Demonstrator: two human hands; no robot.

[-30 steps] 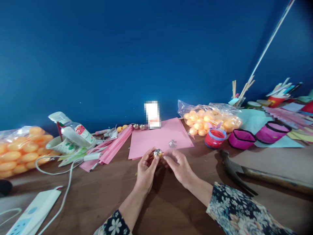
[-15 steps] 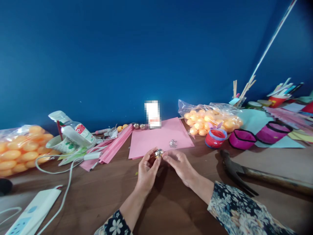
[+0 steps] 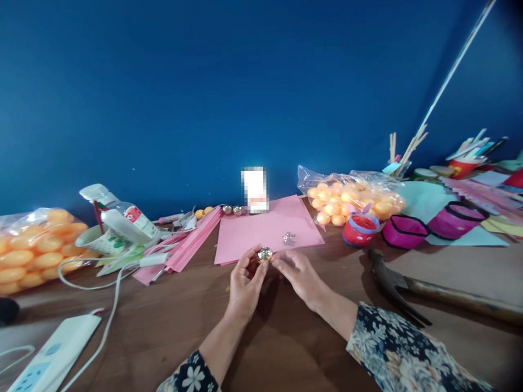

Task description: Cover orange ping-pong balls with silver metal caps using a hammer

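Observation:
Between the thumb and fingers of my left hand is a shiny metallic ball, silver on top with a golden tint lower down. My right hand is closed in a pinch, its thumb and fingertip at the ball's right side. Whether those fingertips grip the ball or a small piece on it is too small to tell. Just beyond my hands lies a pink paper sheet, bearing a little heap of small silvery pieces. Similar silver balls rest at the sheet's far left corner.
A claw hammer lies at right, near magenta fabric holders and a red-blue cup. Bags of orange balls sit on both sides. Left are pink strips, a plastic bottle, a white cable and power strip.
Almost nothing differs. The ball and both hands hold the same pose, with only a very slight shift of the whole view.

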